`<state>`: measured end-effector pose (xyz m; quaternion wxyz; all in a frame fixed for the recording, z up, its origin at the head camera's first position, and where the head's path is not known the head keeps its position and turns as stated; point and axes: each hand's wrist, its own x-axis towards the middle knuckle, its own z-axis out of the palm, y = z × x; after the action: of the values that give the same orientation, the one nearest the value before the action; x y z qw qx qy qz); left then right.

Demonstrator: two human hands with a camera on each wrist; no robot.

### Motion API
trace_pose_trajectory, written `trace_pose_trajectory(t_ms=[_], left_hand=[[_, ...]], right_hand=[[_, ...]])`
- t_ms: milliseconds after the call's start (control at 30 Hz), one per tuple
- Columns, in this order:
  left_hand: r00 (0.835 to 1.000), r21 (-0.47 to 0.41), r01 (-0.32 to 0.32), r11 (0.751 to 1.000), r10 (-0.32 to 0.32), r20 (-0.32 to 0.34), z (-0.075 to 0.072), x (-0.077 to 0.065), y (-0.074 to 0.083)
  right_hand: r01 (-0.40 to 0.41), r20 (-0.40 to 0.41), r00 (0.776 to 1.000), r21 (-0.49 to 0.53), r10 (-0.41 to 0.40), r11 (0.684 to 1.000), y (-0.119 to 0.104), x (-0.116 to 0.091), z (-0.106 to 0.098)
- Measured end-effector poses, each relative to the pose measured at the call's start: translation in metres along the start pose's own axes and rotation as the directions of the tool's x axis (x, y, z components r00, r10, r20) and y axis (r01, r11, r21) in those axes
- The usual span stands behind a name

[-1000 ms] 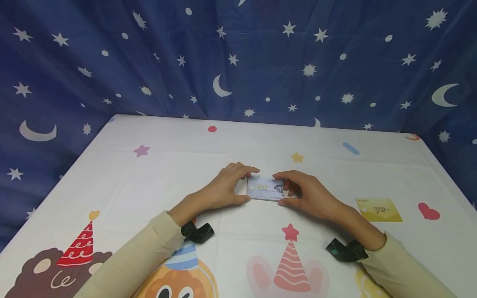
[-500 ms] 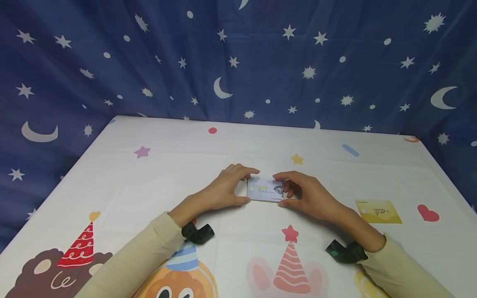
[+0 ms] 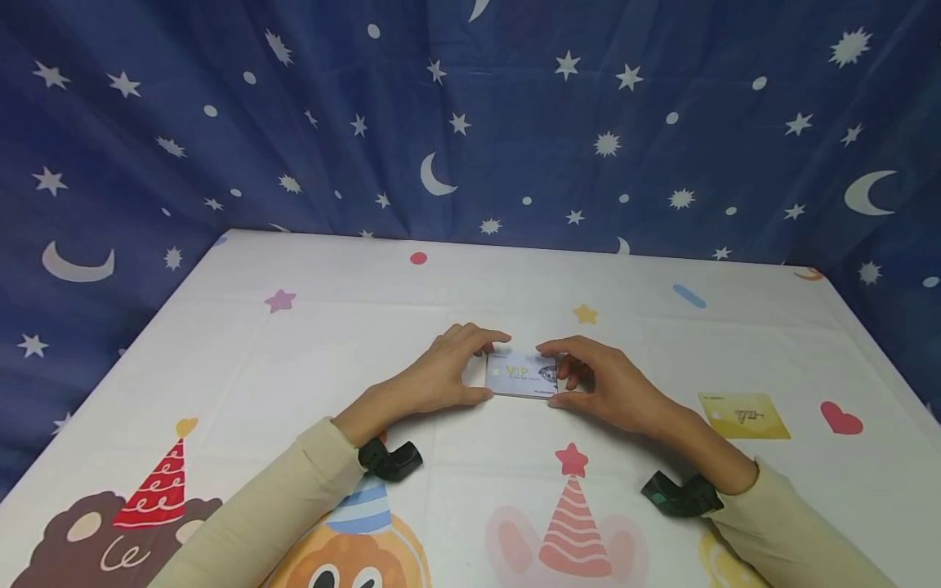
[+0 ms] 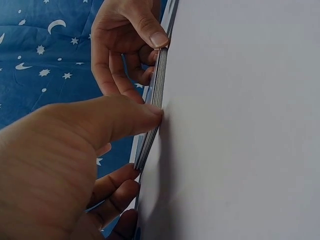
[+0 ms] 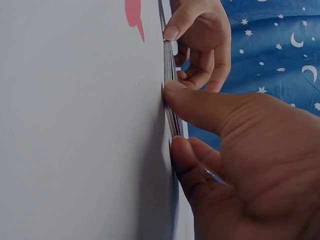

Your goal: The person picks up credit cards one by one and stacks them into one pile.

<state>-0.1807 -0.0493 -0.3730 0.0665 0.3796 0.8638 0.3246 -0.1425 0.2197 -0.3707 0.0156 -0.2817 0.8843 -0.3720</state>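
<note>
A small stack of cards (image 3: 520, 376) lies flat on the white tablecloth, its top card pale blue-grey with "VIP" on it. My left hand (image 3: 444, 371) holds the stack's left end, thumb on the near corner and fingers at the side. At the right end, my right hand (image 3: 610, 382) grips it the same way. Several layered card edges of the stack (image 4: 160, 75) show in the left wrist view, between both thumbs. The right wrist view also shows the stack (image 5: 168, 62) edge-on, with fingertips touching its edges. A gold VIP card (image 3: 744, 416) lies apart, beyond my right forearm.
The tablecloth (image 3: 353, 327) carries printed stars, a heart and animals in party hats. Behind the table hangs a dark blue curtain (image 3: 515, 106) with moons and stars. Each wrist wears a black camera mount, such as the left mount (image 3: 391, 461).
</note>
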Motion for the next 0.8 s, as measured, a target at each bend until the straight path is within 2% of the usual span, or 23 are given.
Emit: trace_pose_trajectory(t_ms=[133,267,500,667,800], left_hand=[[1.0,-0.015,0.01,1.0,-0.01,0.002,-0.002,0.0,0.002],[0.999,-0.052,-0.009,0.999,0.007,-0.037,-0.003,0.004,0.009],[0.994,-0.205,-0.072,0.976,0.055,-0.091,-0.003,0.016,0.035],[0.995,-0.312,-0.081,0.947,0.056,-0.087,0.01,0.029,0.058],[0.997,-0.343,-0.068,0.937,0.048,-0.068,0.027,0.038,0.077]], right_hand=[[-0.021,0.003,1.0,-0.022,0.021,1.0,-0.004,-0.002,-0.005],[-0.064,-0.01,0.998,-0.037,0.064,0.997,-0.006,-0.008,-0.015],[-0.089,-0.047,0.995,-0.077,0.085,0.993,-0.005,-0.028,-0.041],[-0.095,-0.092,0.992,-0.139,0.083,0.986,-0.004,-0.047,-0.059],[-0.13,-0.13,0.986,-0.191,0.106,0.973,-0.002,-0.062,-0.073]])
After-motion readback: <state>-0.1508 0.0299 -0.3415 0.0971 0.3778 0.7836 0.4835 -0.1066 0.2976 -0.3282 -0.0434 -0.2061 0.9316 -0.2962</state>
